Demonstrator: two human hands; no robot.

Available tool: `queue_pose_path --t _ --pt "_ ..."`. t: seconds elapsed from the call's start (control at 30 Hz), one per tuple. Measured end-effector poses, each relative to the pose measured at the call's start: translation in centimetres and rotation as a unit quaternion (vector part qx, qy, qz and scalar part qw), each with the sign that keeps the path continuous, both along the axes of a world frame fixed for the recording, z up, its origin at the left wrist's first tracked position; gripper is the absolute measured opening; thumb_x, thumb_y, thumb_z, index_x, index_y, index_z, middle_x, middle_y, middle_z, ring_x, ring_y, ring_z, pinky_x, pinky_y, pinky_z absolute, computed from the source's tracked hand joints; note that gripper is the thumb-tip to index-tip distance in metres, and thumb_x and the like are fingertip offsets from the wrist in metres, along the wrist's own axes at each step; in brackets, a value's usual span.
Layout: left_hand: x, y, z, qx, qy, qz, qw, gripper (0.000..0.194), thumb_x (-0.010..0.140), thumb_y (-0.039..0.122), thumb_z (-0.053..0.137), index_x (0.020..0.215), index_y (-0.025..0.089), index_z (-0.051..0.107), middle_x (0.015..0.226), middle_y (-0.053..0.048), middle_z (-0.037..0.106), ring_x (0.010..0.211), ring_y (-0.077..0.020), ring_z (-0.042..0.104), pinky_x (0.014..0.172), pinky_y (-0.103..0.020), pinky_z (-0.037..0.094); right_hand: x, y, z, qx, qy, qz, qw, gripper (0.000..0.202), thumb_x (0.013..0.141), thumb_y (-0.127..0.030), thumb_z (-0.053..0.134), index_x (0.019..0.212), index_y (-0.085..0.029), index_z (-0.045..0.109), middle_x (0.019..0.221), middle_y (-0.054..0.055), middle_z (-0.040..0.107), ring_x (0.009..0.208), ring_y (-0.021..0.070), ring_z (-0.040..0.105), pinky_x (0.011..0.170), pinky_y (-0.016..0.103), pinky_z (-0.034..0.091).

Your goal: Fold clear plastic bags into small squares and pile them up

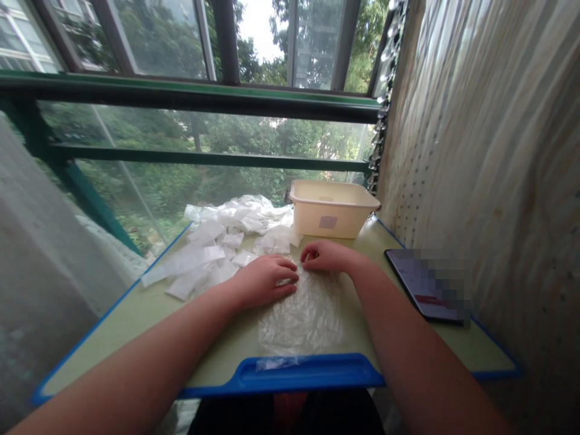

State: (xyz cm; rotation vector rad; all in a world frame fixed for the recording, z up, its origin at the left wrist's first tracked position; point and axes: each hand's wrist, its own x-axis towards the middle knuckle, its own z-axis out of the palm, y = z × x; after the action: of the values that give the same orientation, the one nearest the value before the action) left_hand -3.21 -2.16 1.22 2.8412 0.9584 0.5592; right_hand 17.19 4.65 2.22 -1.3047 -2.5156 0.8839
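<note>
A crinkled clear plastic bag (303,314) lies flat on the table in front of me, its near end reaching over the blue edge. My left hand (270,280) rests at the bag's upper left, fingers stretched and slightly apart, with nothing visible in them. At the bag's far end my right hand (324,257) is curled, its fingertips bent down to the plastic. Whether those fingertips pinch the film is too small to make out. Beyond my left hand lies a heap of white and clear plastic bags (244,217), some folded into flat strips.
A cream plastic tub (333,208) stands at the table's back right. A tablet or phone (426,287) lies on the right side. The green table (127,329) has a raised blue rim. A curtain (489,151) hangs at the right; a green railing (203,99) and windows are behind.
</note>
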Motion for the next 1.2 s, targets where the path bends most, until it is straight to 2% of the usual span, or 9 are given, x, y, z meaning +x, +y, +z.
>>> queue_pose_path --t 0.17,0.5,0.67,0.73,0.8,0.9,0.97,1.07,1.2 --pt "0.1 -0.3 0.2 0.000 0.010 0.013 1.000 0.025 0.081 0.033 0.050 0.098 0.023 0.066 0.104 -0.005 0.063 0.093 -0.0185 0.057 0.085 -0.030 0.041 0.5 0.7 -0.5 -0.019 0.004 -0.018 1.000 0.028 0.064 -0.037 0.065 0.085 -0.020 0.061 0.071 -0.002 0.061 0.056 0.0096 0.052 0.045 0.019 0.036" --pt "0.1 -0.2 0.1 -0.008 0.016 0.016 1.000 0.026 0.082 0.034 0.048 0.099 0.025 0.066 0.106 -0.004 0.063 0.094 -0.0186 0.057 0.085 -0.030 0.042 1.0 0.6 -0.1 -0.007 -0.015 -0.037 0.999 0.031 0.063 -0.038 0.066 0.087 -0.019 0.060 0.072 -0.002 0.060 0.054 0.0087 0.051 0.046 0.019 0.034" --pt "0.2 -0.2 0.3 -0.004 -0.029 0.008 1.000 0.030 0.087 0.027 0.039 0.107 0.024 0.061 0.109 -0.005 0.062 0.097 -0.0167 0.057 0.084 -0.028 0.043 1.1 0.7 0.0 -0.003 -0.021 -0.030 0.999 0.033 0.063 -0.041 0.066 0.088 -0.020 0.060 0.075 -0.001 0.062 0.059 0.0103 0.053 0.048 0.019 0.036" --pt "-0.2 0.1 0.6 0.021 -0.064 0.057 0.996 0.032 0.087 0.027 0.038 0.111 0.022 0.058 0.110 -0.005 0.062 0.099 -0.0167 0.056 0.086 -0.028 0.042 0.9 0.5 0.2 0.005 -0.021 -0.038 0.999 0.033 0.065 -0.045 0.063 0.086 -0.020 0.061 0.075 0.000 0.063 0.060 0.0111 0.053 0.049 0.020 0.036" --pt "-1.0 0.5 1.0 0.047 -0.072 0.157 0.984 0.030 0.086 0.030 0.039 0.105 0.020 0.061 0.106 -0.006 0.063 0.094 -0.0176 0.057 0.083 -0.029 0.043 0.5 0.3 0.4 0.034 -0.023 -0.060 0.997 0.038 0.071 -0.055 0.053 0.080 -0.019 0.062 0.073 0.001 0.063 0.059 0.0119 0.053 0.050 0.021 0.035" --pt "-2.4 1.0 1.7 0.039 0.001 0.316 0.948 0.032 0.082 0.040 0.042 0.091 0.019 0.064 0.090 -0.007 0.065 0.080 -0.0203 0.060 0.070 -0.030 0.045 -0.7 -0.3 0.6 0.112 -0.029 -0.083 0.990 0.052 0.079 -0.061 0.035 0.070 -0.017 0.062 0.067 0.003 0.062 0.057 0.0127 0.051 0.050 0.023 0.032" --pt "-3.0 1.2 1.9 0.010 0.072 0.378 0.923 0.037 0.078 0.048 0.044 0.085 0.019 0.066 0.081 -0.008 0.065 0.074 -0.0226 0.059 0.063 -0.031 0.044 -1.6 -0.7 0.6 0.163 -0.022 -0.066 0.984 0.049 0.080 -0.058 0.037 0.071 -0.017 0.063 0.069 0.004 0.062 0.060 0.0131 0.052 0.052 0.023 0.033" --pt "-3.0 1.3 1.6 -0.010 0.132 0.399 0.907 0.041 0.073 0.054 0.045 0.078 0.020 0.067 0.079 -0.008 0.064 0.074 -0.0242 0.059 0.060 -0.031 0.043 -2.5 -1.3 0.4 0.203 -0.001 -0.032 0.979 0.039 0.078 -0.053 0.046 0.080 -0.019 0.065 0.079 0.005 0.063 0.068 0.0134 0.053 0.058 0.022 0.036" --pt "-2.6 1.2 1.2 0.006 0.127 0.375 0.918 0.032 0.073 0.048 0.049 0.080 0.023 0.069 0.084 -0.007 0.062 0.079 -0.0244 0.057 0.065 -0.032 0.043 -2.5 -1.5 0.4 0.201 -0.003 -0.038 0.979 0.036 0.078 -0.050 0.049 0.082 -0.019 0.065 0.082 0.005 0.062 0.069 0.0134 0.054 0.060 0.022 0.037"
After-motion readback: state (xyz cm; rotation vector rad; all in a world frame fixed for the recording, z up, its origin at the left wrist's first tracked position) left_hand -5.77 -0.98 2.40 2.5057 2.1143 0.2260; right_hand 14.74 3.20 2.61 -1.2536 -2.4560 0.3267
